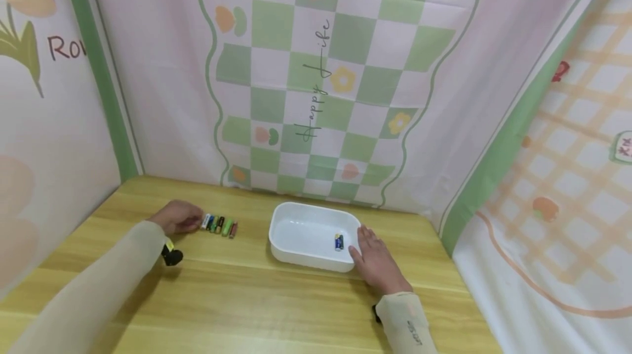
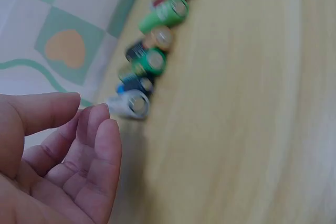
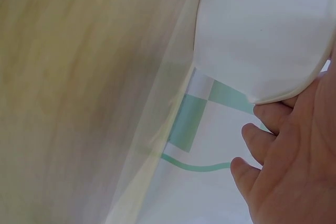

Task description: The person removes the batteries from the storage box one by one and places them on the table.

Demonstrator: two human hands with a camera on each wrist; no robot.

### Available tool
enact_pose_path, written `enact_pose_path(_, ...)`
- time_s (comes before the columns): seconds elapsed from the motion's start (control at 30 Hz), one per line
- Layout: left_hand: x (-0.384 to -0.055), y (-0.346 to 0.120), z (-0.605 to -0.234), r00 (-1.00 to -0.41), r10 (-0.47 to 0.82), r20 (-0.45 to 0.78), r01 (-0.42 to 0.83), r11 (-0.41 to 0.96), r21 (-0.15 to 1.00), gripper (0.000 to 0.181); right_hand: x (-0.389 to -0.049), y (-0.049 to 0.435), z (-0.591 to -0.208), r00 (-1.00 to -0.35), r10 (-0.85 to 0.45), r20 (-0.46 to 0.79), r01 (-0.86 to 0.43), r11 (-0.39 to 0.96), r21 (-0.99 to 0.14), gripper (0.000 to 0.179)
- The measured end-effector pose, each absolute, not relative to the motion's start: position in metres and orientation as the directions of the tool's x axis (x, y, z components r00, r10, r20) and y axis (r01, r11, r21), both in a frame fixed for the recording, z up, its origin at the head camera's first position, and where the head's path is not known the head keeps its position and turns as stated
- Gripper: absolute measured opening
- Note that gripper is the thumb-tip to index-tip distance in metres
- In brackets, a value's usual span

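Observation:
Several AA-size batteries lie side by side on the table, among them a white battery (image 2: 131, 104), a light green battery (image 1: 227, 227) and a red battery (image 1: 233, 230). My left hand (image 1: 180, 217) is at the white end of the row. In the left wrist view its thumb and loosely bent fingers are apart, with nothing visible between them. A white plastic basin (image 1: 306, 263) stands to the right, with two small batteries (image 1: 339, 242) inside near its right end. My right hand (image 1: 377, 260) rests against that end, fingers extended along the outside and thumb at the rim.
The wood-grain table (image 1: 237, 299) ends at the back against a hanging cloth (image 1: 316, 107) with green checks. Another printed cloth (image 1: 558, 222) hangs along the right, and a pale one (image 1: 49, 140) on the left.

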State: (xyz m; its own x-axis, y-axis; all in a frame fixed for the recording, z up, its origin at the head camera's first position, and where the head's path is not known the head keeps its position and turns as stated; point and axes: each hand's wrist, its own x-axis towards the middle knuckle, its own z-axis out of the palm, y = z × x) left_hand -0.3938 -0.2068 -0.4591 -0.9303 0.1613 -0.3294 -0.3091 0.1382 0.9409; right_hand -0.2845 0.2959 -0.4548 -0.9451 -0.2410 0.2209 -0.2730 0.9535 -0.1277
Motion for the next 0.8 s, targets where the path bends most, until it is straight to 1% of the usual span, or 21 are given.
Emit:
enact_pose_path(0.1,-0.396,-0.203,-0.453,-0.923,0.182,-0.339,-0.323,0.112,0.94,0.025,-0.285,0.296,-0.456,-0.945,-0.241,0.222,-0.272,0.954,-0.124,0.064)
enact_pose_path(0.23,-0.398,-0.194,-0.441,-0.919,0.174,-0.354,-0.343,0.09,0.935,0.038,-0.287,0.296,-0.458,-0.944,-0.243,0.225,-0.274,0.955,-0.117,0.064)
enact_pose_path(0.33,-0.398,-0.186,-0.432,-0.915,0.193,-0.354,-0.341,0.096,0.935,0.043,-0.287,0.297,-0.458,-0.943,-0.245,0.227,-0.276,0.954,-0.116,0.065)
enact_pose_path(0.43,-0.398,-0.177,-0.425,-0.91,0.207,-0.359,-0.352,0.07,0.933,0.042,-0.287,0.298,-0.458,-0.944,-0.241,0.225,-0.273,0.954,-0.123,0.066)
enact_pose_path(0.6,-0.398,-0.163,-0.416,-0.912,0.252,-0.325,-0.325,0.04,0.945,0.04,-0.288,0.298,-0.458,-0.944,-0.235,0.23,-0.267,0.956,-0.119,0.068)
enact_pose_path(0.67,-0.399,-0.158,-0.414,-0.909,0.275,-0.312,-0.318,0.024,0.948,0.042,-0.288,0.298,-0.458,-0.946,-0.232,0.228,-0.262,0.959,-0.111,0.068)
enact_pose_path(0.8,-0.403,-0.147,-0.409,-0.897,0.3,-0.324,-0.339,0.0,0.941,0.044,-0.287,0.297,-0.455,-0.956,-0.214,0.199,-0.239,0.964,-0.113,0.067)
